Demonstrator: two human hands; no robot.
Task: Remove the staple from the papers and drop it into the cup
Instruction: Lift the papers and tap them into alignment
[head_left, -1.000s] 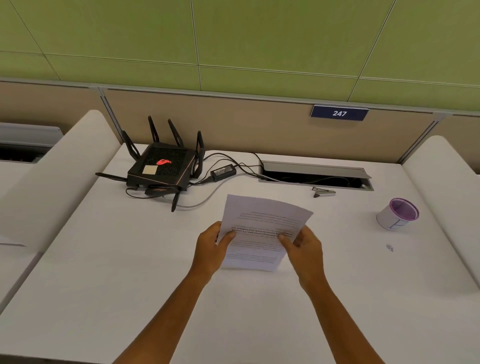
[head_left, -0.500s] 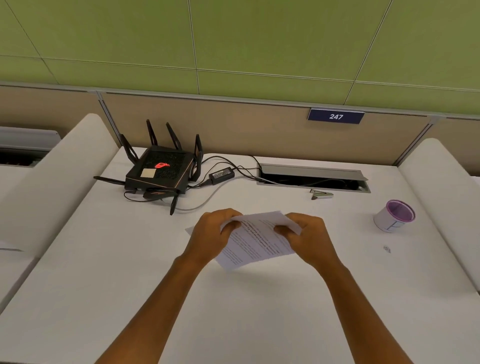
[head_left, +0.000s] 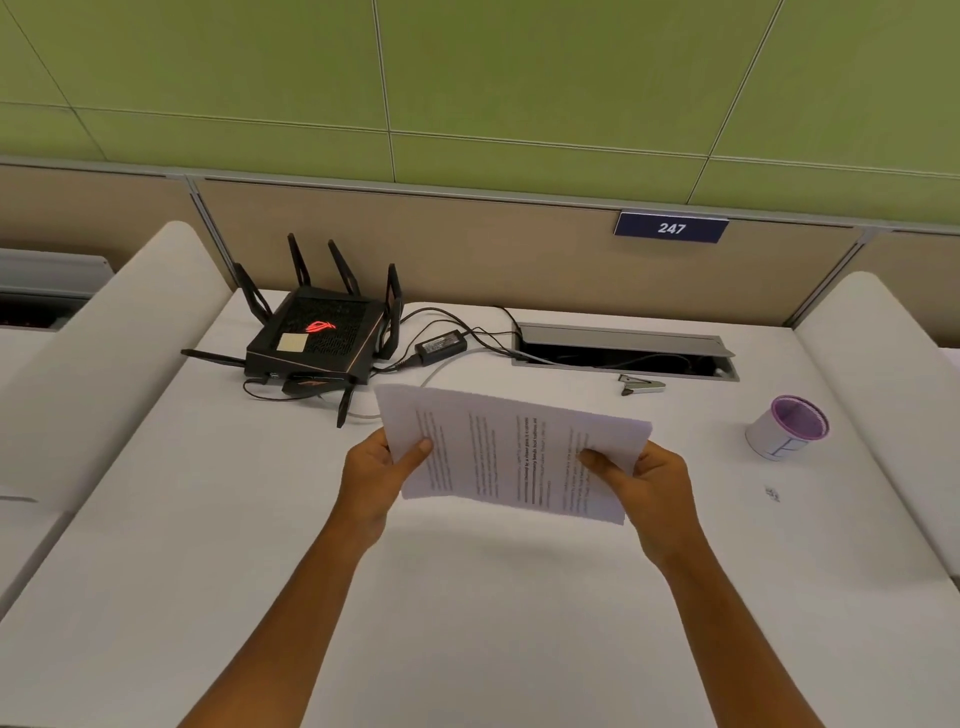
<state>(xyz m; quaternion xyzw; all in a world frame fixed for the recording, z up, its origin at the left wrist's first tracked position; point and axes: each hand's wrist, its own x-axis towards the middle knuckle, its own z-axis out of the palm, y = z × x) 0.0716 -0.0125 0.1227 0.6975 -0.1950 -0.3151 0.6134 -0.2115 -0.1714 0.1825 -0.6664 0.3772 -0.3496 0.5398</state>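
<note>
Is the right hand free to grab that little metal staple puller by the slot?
Probably not yet: the right hand is holding the papers. The desk toward the staple puller looks bare, though.

This is an office workstation: a white desk (head_left: 467, 623) closed in at its far edge by a tan partition (head_left: 467, 249) with green panels above, and a blue plate (head_left: 671, 227) reading 247 numbers the seat. A cable hatch (head_left: 623, 345) is set into the desk along the far edge, with cords running into it from a black router (head_left: 317, 338) at the far left corner. Low white dividers (head_left: 119, 338) flank the left and right edges.
</note>
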